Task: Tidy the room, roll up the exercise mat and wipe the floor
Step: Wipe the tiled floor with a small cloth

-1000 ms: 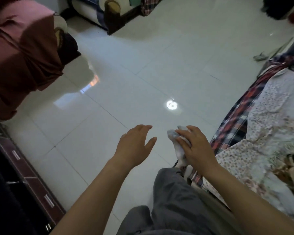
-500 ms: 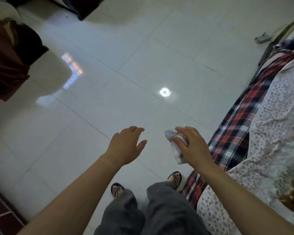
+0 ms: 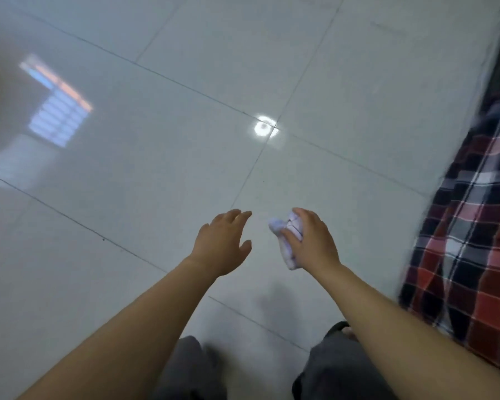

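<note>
My right hand (image 3: 315, 241) is shut on a crumpled white cloth (image 3: 286, 235), held above the glossy white tiled floor (image 3: 156, 154). The cloth sticks out from the left side of my fist. My left hand (image 3: 223, 243) hovers open just left of it, fingers spread, palm down, holding nothing. Both arms reach forward over the floor. No exercise mat shows in this view.
A red, black and white plaid blanket (image 3: 468, 255) hangs along the right edge. My grey trouser legs (image 3: 338, 370) are at the bottom. The tiles reflect a ceiling lamp (image 3: 264, 128) and a window (image 3: 55, 111).
The view has tipped further down toward the floor; the furniture on the left and the floral bedding have left the frame. Both hands keep the same pose, the cloth still in the right.
</note>
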Tool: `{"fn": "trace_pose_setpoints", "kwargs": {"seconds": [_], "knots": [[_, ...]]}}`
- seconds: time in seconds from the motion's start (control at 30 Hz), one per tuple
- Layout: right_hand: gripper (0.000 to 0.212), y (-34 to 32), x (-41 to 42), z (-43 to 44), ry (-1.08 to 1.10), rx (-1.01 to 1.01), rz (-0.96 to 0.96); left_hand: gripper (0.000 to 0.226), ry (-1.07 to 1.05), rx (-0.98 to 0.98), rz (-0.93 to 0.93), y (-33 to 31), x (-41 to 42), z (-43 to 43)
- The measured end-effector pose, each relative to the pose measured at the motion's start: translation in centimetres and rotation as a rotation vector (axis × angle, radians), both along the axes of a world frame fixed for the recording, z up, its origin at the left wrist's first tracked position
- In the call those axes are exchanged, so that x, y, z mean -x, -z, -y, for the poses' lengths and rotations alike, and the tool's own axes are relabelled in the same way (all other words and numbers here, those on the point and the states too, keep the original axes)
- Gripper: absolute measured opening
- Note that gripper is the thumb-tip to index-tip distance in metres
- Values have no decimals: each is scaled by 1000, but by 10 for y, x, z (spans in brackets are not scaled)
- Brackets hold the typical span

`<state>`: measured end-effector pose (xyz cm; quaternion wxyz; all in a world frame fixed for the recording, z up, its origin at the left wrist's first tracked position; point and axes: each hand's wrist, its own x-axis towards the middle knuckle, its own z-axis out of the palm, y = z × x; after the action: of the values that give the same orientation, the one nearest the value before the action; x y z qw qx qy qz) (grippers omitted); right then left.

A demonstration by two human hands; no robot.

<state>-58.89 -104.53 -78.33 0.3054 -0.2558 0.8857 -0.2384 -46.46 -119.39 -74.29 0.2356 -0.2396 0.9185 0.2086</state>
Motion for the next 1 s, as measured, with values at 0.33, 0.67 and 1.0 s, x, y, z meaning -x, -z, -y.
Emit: {"fn": "trace_pose_setpoints", "kwargs": {"seconds": [0.33,0.67,1.0], "knots": [[42,273,42,22,-17,11,-333,117,-111,96,122,284,14,-1],[52,302,-24,-17,-160,47,-576,127,-123,107,51,303,12,2],[51,303,-6,21,-457,137,-559,134,-254,145,0,308,-8,38]]}}
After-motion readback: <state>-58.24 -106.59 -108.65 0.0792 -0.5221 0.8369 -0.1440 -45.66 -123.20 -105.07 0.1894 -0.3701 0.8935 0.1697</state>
